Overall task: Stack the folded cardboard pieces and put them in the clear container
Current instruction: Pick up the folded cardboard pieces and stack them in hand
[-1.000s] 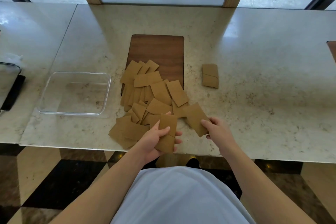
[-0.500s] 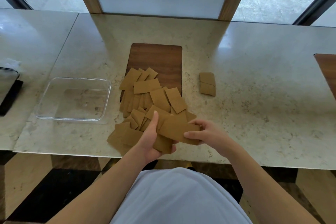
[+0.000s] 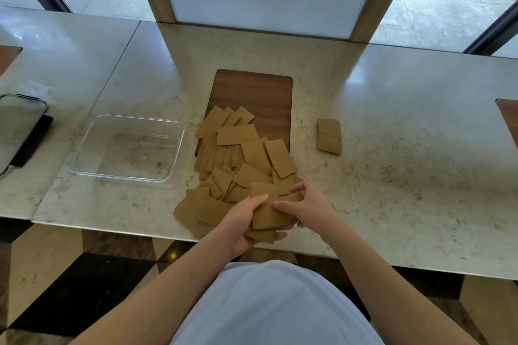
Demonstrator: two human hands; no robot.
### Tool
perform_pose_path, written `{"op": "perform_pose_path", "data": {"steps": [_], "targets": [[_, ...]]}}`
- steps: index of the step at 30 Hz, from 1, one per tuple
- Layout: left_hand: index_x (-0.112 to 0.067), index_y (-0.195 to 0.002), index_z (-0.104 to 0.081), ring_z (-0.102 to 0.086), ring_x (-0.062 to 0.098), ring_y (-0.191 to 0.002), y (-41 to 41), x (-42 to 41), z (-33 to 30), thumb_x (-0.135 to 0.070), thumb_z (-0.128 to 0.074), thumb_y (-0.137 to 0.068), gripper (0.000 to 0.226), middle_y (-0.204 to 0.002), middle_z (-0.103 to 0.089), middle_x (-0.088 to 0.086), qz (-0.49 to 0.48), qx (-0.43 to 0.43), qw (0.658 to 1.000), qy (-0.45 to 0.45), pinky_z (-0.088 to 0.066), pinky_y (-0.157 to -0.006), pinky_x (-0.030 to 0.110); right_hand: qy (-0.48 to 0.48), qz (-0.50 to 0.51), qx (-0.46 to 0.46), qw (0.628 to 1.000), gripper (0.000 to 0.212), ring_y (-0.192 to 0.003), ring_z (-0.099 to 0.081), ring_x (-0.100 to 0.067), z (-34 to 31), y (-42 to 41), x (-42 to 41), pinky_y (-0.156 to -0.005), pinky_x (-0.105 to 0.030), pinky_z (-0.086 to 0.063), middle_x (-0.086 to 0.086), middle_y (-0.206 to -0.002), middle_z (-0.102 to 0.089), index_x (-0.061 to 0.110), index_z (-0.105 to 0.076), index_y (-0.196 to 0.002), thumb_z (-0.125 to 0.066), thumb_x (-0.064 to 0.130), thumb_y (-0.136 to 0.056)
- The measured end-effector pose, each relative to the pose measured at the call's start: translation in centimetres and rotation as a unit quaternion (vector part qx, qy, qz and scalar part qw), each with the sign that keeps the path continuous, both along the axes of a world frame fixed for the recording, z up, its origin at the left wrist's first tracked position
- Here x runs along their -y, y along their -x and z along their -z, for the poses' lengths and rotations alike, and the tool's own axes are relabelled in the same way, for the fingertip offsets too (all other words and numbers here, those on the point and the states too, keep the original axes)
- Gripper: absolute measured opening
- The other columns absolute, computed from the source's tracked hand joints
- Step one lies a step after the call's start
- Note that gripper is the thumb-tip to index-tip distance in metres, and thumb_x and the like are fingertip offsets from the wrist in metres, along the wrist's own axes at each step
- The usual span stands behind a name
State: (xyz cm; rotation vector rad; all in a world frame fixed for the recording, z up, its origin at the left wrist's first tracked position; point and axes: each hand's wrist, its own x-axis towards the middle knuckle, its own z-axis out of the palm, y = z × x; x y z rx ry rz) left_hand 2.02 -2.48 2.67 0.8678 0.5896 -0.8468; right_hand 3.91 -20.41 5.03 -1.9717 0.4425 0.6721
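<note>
marble counter (image 3: 392, 176) scene: left hand (image 3: 241, 225) and right hand (image 3: 309, 209), fingers curled, grip a small cardboard stack (image 3: 266, 213) at 6 o'clock of the loose pile (image 3: 238, 159), clear container (image 3: 127, 148) at 9 o'clock.

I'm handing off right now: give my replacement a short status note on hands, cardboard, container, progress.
Left hand grips a small stack of cardboard pieces from below; right hand pinches the top piece onto it.
Loose pile lies across the wooden board and table; one piece sits apart.
Clear container holds nothing.
Left: stack the rest, load the container.
</note>
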Motion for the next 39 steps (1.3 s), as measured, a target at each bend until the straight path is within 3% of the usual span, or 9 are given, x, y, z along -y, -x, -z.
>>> {"op": "perform_pose_path", "data": {"steps": [5, 10, 14, 17, 19, 23, 30, 34, 39], "targets": [[-0.022, -0.142, -0.060, -0.068, 0.051, -0.117, 0.1, -1.5, 0.5, -0.069, -0.043, -0.099, 0.066, -0.139, -0.066, 0.025, 0.057, -0.023, 0.993, 0.102, -0.061, -0.078, 0.049, 0.041, -0.055, 0.121, 0.990, 0.054, -0.108, -0.059, -0.014, 0.3, 0.7, -0.3, -0.088, -0.033, -0.057, 0.009, -0.121, -0.055, 0.033, -0.056, -0.128, -0.084, 0.038, -0.082], [-0.023, -0.149, -0.055, -0.053, 0.053, -0.135, 0.0, -1.9, 0.3, -0.072, -0.038, -0.102, 0.070, -0.146, -0.059, 0.024, 0.144, 0.019, 0.969, 0.200, -0.039, -0.115, 0.066, 0.005, -0.200, 0.190, 0.961, 0.069, -0.130, -0.041, -0.011, -0.3, 0.2, -0.8, -0.105, -0.041, -0.054, 0.022, -0.140, -0.037, 0.038, -0.052, -0.140, -0.086, 0.037, -0.080], [-0.020, -0.134, -0.067, -0.069, 0.030, -0.084, 1.1, -5.4, 0.7, -0.065, -0.067, -0.093, 0.061, -0.103, -0.073, 0.017, 0.129, 0.004, 0.976, 0.175, -0.060, -0.072, 0.040, -0.016, -0.308, 0.189, 0.932, 0.086, -0.144, -0.023, -0.001, 0.3, 0.6, -6.2, -0.118, -0.034, -0.032, 0.023, -0.156, -0.030, 0.044, -0.042, -0.148, -0.088, 0.042, -0.075], [-0.013, -0.129, -0.068, -0.061, 0.022, -0.073, 1.3, -6.0, 1.1, -0.075, -0.065, -0.088, 0.074, -0.093, -0.066, 0.013, 0.066, -0.007, 0.987, 0.145, -0.053, -0.063, 0.035, -0.063, -0.181, 0.168, 0.967, 0.075, -0.137, -0.044, -0.011, 0.9, 0.3, -6.2, -0.112, -0.038, -0.044, 0.012, -0.149, -0.045, 0.036, -0.045, -0.146, -0.074, 0.058, -0.081], [-0.017, -0.135, -0.065, -0.061, 0.023, -0.071, 0.6, -6.7, 1.3, -0.075, -0.055, -0.092, 0.073, -0.095, -0.066, 0.014, -0.015, -0.015, 0.989, 0.149, -0.053, -0.061, 0.035, -0.006, -0.057, 0.148, 0.987, 0.063, -0.126, -0.056, -0.016, 2.0, -0.1, -5.5, -0.105, -0.039, -0.050, 0.004, -0.136, -0.058, 0.023, -0.051, -0.142, -0.069, 0.052, -0.090], [-0.013, -0.107, -0.066, -0.060, 0.024, -0.063, 0.6, -10.9, 2.0, -0.069, -0.042, -0.098, 0.061, -0.085, -0.064, 0.016, -0.186, -0.046, 0.972, 0.138, -0.051, -0.052, 0.030, 0.173, -0.138, 0.105, 0.970, 0.045, -0.106, -0.061, -0.015, 4.8, 0.1, -7.4, -0.088, -0.031, -0.053, 0.002, -0.123, -0.059, 0.019, -0.058, -0.133, -0.072, 0.037, -0.094], [-0.011, -0.120, -0.071, -0.073, 0.042, -0.094, 3.3, -16.2, 1.8, -0.066, -0.055, -0.094, 0.063, -0.119, -0.069, 0.029, -0.196, -0.061, 0.973, 0.106, -0.061, -0.074, 0.047, 0.347, -0.108, 0.088, 0.928, 0.099, -0.131, -0.045, -0.033, 8.6, 0.9, -12.0, -0.107, -0.045, -0.043, -0.013, -0.143, -0.044, 0.009, -0.037, -0.146, -0.082, 0.060, -0.075], [-0.014, -0.137, -0.061, -0.072, 0.039, -0.097, 3.3, -18.0, 1.2, -0.056, -0.063, -0.094, 0.060, -0.128, -0.067, 0.027, -0.161, -0.055, 0.980, 0.101, -0.061, -0.070, 0.043, 0.288, 0.005, 0.036, 0.957, 0.112, -0.134, -0.048, -0.037, 9.4, 1.3, -12.1, -0.108, -0.047, -0.047, -0.019, -0.147, -0.044, 0.002, -0.032, -0.148, -0.089, 0.057, -0.069], [-0.011, -0.138, -0.059, -0.073, 0.034, -0.082, 2.7, -17.3, 1.7, -0.047, -0.062, -0.097, 0.054, -0.116, -0.072, 0.024, -0.108, -0.061, 0.990, 0.063, -0.058, -0.055, 0.034, 0.181, 0.084, 0.023, 0.980, 0.051, -0.119, -0.060, -0.036, 9.0, 1.3, -11.8, -0.092, -0.040, -0.049, -0.012, -0.119, -0.062, 0.007, -0.056, -0.126, -0.079, 0.032, -0.087]]}}
